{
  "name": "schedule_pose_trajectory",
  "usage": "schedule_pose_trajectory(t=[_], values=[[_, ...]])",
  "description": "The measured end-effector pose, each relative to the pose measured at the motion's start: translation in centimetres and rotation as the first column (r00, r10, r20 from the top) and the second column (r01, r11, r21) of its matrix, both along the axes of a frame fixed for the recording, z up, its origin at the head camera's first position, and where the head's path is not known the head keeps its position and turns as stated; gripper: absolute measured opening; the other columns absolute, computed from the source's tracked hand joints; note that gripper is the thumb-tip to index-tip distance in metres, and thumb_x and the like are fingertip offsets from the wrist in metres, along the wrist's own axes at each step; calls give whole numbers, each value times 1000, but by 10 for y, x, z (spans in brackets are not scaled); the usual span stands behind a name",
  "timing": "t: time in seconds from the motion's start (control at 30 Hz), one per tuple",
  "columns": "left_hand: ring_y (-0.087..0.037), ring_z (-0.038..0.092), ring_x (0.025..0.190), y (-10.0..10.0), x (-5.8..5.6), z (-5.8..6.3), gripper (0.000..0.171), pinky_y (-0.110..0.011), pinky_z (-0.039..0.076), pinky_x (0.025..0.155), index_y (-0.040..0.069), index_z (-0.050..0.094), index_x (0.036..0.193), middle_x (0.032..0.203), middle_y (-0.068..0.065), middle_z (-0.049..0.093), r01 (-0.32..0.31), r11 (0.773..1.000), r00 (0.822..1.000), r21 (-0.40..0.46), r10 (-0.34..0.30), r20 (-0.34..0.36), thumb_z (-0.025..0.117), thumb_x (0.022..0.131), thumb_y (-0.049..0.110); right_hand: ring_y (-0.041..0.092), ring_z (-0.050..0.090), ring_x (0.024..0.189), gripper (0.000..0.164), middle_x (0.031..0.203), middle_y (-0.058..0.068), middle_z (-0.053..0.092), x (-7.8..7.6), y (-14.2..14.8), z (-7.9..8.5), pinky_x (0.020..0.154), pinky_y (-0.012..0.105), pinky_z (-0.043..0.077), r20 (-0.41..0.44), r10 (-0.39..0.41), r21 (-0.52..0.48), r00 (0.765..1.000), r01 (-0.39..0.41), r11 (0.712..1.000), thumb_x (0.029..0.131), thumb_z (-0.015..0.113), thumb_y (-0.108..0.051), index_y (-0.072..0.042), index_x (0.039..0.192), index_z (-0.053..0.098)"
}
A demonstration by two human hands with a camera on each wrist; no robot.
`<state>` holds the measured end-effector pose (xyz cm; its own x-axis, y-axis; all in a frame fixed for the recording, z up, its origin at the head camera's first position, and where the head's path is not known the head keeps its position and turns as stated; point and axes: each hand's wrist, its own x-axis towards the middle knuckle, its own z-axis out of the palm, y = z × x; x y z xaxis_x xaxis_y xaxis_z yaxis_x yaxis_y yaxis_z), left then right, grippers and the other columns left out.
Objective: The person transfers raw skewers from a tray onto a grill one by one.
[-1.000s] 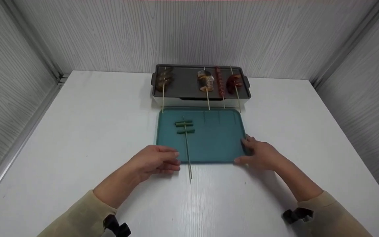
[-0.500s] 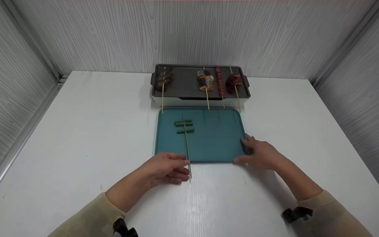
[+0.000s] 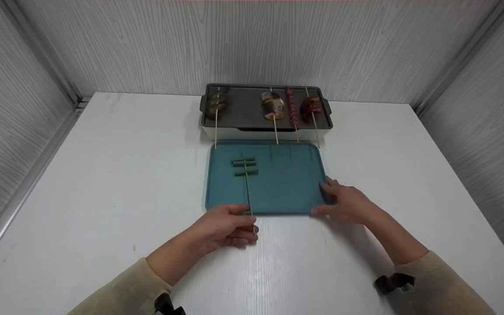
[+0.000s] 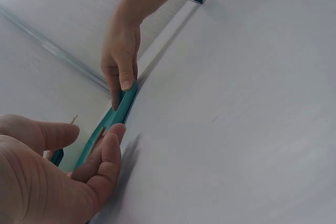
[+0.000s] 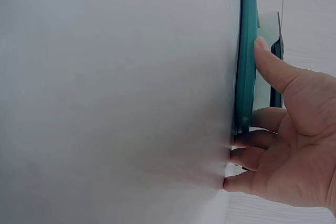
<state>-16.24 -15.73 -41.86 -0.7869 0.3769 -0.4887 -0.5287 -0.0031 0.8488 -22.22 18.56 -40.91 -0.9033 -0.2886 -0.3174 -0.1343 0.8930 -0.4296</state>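
Note:
A green vegetable skewer [image 3: 246,173] lies on the teal tray [image 3: 287,188], its stick reaching past the near rim. My left hand [image 3: 225,225] is around the lower end of that stick, thumb above and fingers beneath. In the left wrist view a gap shows between the left thumb [image 4: 60,136] and the fingers, so the stick is not pinched. At the tray's near right corner, my right hand [image 3: 344,203] grips the rim. The right wrist view has the right thumb [image 5: 273,66] against the tray edge and some fingertips touching the table.
Behind the tray stands a dark grill plate [image 3: 243,118] on a white base. On it lie a brownish skewer [image 3: 217,105], a fish-like skewer [image 3: 273,107], a thin red skewer [image 3: 292,107] and a dark red skewer [image 3: 311,107]. Sticks overhang its front. Pale walls enclose the white table [image 3: 147,166].
My left hand has moved right and slightly nearer, from beside the stick to around its lower end. My right hand stays at the tray corner, and the skewer lies where it was.

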Motion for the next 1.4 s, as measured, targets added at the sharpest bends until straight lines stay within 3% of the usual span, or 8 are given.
schedule_pose_trajectory(t=[0.23, 0.53, 0.93, 1.13, 1.4], values=[[-21, 79, 87, 0, 1, 1, 70, -28, 63, 75, -5, 41, 159, 113, -22, 77, -20, 1000, 1000, 0, 20, -7, 73, 97, 0, 48, 22, 157, 100, 171, 29, 19, 1, 1, 0, 123, 63, 29, -1, 4, -17, 1000, -4, 1000, 96, 75, -57, 1, 164, 32], [-21, 79, 88, -3, 0, 6, 62, -27, 63, 75, -3, 50, 155, 112, -22, 78, -24, 1000, 999, -18, 23, -30, 73, 97, -1, 47, 19, 158, 101, 172, 27, 17, -1, 2, 0, 124, 62, 29, 11, -9, -15, 1000, 9, 1000, 95, 75, -57, 0, 165, 30], [-21, 79, 91, -7, -2, 29, 62, -29, 63, 82, 4, 53, 156, 108, -20, 79, -2, 996, 992, -93, -10, -125, 74, 98, 2, 47, 20, 158, 101, 172, 28, 18, -1, 3, -1, 124, 63, 29, 2, -10, -15, 1000, 10, 1000, 95, 76, -57, 0, 165, 29], [-20, 79, 88, -10, -15, 48, 61, -25, 62, 76, 5, 55, 155, 98, -16, 80, -15, 994, 986, -112, -3, -165, 74, 97, 1, 47, 20, 158, 100, 171, 28, 18, -2, 1, 1, 124, 62, 28, 5, -14, -7, 1000, 14, 1000, 96, 75, -57, 0, 165, 30], [-18, 79, 94, -9, -45, 78, 58, -25, 61, 80, 12, 56, 155, 102, -12, 80, -35, 986, 982, -161, 4, -191, 74, 100, 5, 46, 21, 158, 100, 172, 27, 18, -1, -1, -2, 124, 62, 28, 5, -24, -3, 1000, 24, 1000, 95, 76, -56, -1, 165, 30]])
